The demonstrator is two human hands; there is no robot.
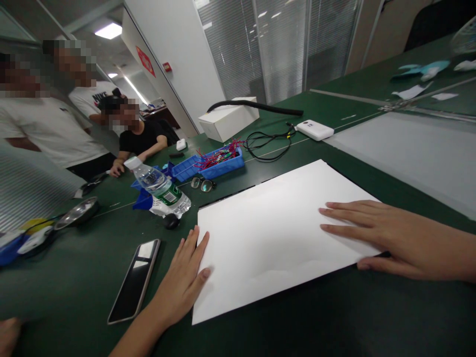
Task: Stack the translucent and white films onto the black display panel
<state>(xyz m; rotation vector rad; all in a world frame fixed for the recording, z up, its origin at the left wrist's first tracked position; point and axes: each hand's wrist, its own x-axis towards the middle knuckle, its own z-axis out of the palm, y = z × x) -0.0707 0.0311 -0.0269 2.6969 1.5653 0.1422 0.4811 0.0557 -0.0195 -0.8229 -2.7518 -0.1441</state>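
Note:
A large white sheet (267, 233) lies flat on the green table (334, 317) in front of me. My left hand (182, 277) rests with its fingers stretched out along the sheet's left edge, thumb on the paper. On the sheet's right side my right hand (383, 238) lies flat and open, fingers pointing left. A dark edge shows under the sheet along its far side.
A black phone (136, 280) lies left of my left hand. Beyond are a water bottle (159, 191), glasses (203, 184), a blue bin of wired parts (211, 163), a white box (228, 119), black cables (267, 144), a white device (314, 130) and a metal bowl (76, 212). People sit and stand at the far left.

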